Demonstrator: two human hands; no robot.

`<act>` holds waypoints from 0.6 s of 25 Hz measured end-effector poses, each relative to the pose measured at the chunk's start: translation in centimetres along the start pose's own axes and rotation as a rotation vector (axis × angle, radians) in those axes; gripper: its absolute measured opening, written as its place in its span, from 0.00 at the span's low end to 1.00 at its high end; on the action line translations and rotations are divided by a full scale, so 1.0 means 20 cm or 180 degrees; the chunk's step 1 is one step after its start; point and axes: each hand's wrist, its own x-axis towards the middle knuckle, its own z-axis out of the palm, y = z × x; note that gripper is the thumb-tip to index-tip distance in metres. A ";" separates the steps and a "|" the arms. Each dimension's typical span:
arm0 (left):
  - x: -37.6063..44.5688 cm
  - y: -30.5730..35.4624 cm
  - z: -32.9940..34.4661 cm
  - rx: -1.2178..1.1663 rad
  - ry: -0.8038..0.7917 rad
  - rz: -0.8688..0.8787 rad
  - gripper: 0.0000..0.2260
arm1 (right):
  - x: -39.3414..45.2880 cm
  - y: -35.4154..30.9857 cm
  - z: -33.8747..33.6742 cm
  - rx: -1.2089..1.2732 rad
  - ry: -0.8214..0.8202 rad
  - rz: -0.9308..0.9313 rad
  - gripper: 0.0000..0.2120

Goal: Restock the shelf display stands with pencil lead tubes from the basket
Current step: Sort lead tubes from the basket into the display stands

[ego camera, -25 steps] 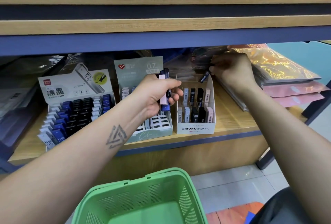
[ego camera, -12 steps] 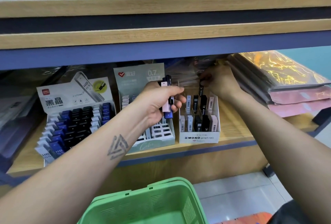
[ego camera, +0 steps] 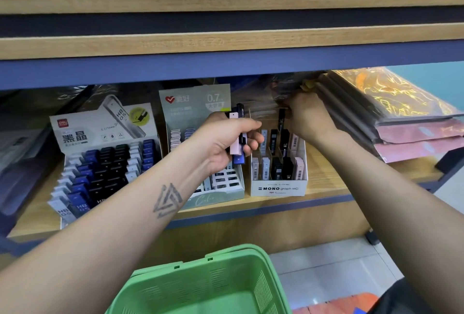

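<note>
My left hand (ego camera: 223, 141) grips a small bundle of pencil lead tubes (ego camera: 237, 141), pink, black and blue, in front of the green 0.7 display stand (ego camera: 200, 112). My right hand (ego camera: 307, 119) pinches one black lead tube (ego camera: 281, 119) upright over the back row of the white MONO graph MG stand (ego camera: 278, 188). That stand holds several black, white and pink tubes. The green basket (ego camera: 200, 286) sits below, near my body; what it holds is hidden.
A white stand with blue, black and white HB 0.5 tubes (ego camera: 105, 163) stands at the left of the wooden shelf (ego camera: 324, 183). Wrapped notebook stacks (ego camera: 401, 117) lie at the right. An upper shelf (ego camera: 226, 42) hangs close overhead. Tiled floor (ego camera: 334, 268) lies below.
My right hand has moved left and down from the plastic packets, turning the black tube upright over the MONO stand's back row. My left hand has stayed put with its bundle.
</note>
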 end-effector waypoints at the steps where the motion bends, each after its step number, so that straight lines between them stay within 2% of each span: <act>1: -0.01 0.00 0.00 0.0014 -0.0039 -0.0014 0.02 | 0.00 0.00 -0.02 0.0052 0.0011 0.0019 0.08; 3: -0.03 -0.01 0.00 0.0070 -0.0136 -0.0029 0.02 | -0.03 -0.05 -0.05 0.0429 0.0101 0.0079 0.08; 4: -0.04 -0.01 -0.01 0.0101 -0.0195 -0.0054 0.05 | -0.05 -0.08 -0.07 0.0965 0.0071 0.0220 0.08; 5: -0.06 -0.02 -0.01 0.0134 -0.0254 -0.0093 0.07 | -0.07 -0.12 -0.09 0.1803 -0.0126 0.0430 0.08; 7: -0.09 -0.04 -0.02 0.0190 -0.0358 -0.0171 0.11 | -0.13 -0.20 -0.14 0.3599 -0.0943 0.0679 0.08; 8: -0.10 -0.05 -0.02 0.0196 -0.0407 -0.0180 0.11 | -0.16 -0.23 -0.16 0.4028 -0.1307 0.0632 0.09; 10: -0.13 -0.06 -0.04 0.0169 -0.0476 -0.0160 0.11 | -0.20 -0.25 -0.17 0.4313 -0.1658 0.0499 0.10; 13: -0.16 -0.06 -0.07 0.0067 -0.0558 -0.0158 0.09 | -0.25 -0.27 -0.17 0.4788 -0.1726 0.0547 0.07; 15: -0.17 -0.06 -0.10 0.0032 -0.0648 -0.0208 0.08 | -0.25 -0.28 -0.17 0.4841 -0.1789 0.0544 0.07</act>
